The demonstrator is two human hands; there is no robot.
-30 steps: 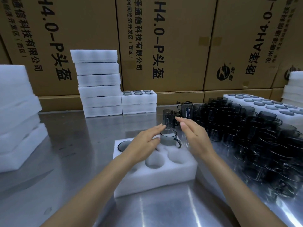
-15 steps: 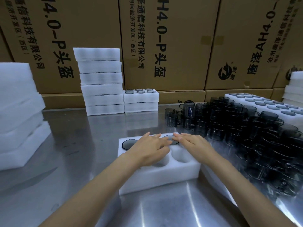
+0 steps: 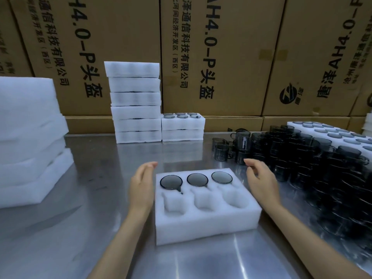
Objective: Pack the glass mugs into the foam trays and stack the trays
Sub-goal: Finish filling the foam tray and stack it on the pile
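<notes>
Plenty is cut off here: the white foam stack (image 3: 30, 137) at far left runs out of view, the long filled tray (image 3: 332, 131) at far right is clipped by the edge, and the heap of dark glass mugs (image 3: 302, 158) on the right is so dense and shadowed that single mugs are hard to pick out. Only the few at its near-left fringe, like the small loose mug (image 3: 221, 152), read clearly.

The mugs are smoky grey glass, short and cylindrical, with a thin loop handle.

Centre stage, a white foam tray (image 3: 205, 224) sits on the steel worktop (image 3: 96, 218). It has six round pockets in two rows. The far row is full: the left mug (image 3: 171, 182), the middle mug (image 3: 197, 179) and the right mug (image 3: 221, 177) sit sunk to their rims, only dark circular mouths showing. A bit of handle pokes out by the left one. The near three pockets hold nothing.

The left hand (image 3: 142, 187) hovers just beside the tray's left edge, fingers straight and relaxed, gripping nothing. The right hand (image 3: 260, 181) hangs by the tray's right far corner, near the heap, fingers loosely curved and also holding nothing.

At the back, against the printed cardboard boxes (image 3: 221, 57), stands a tall pile of six foam trays (image 3: 135, 101). Touching its right side is a short pile of two trays (image 3: 183, 128), the upper one showing six mug rims.
</notes>
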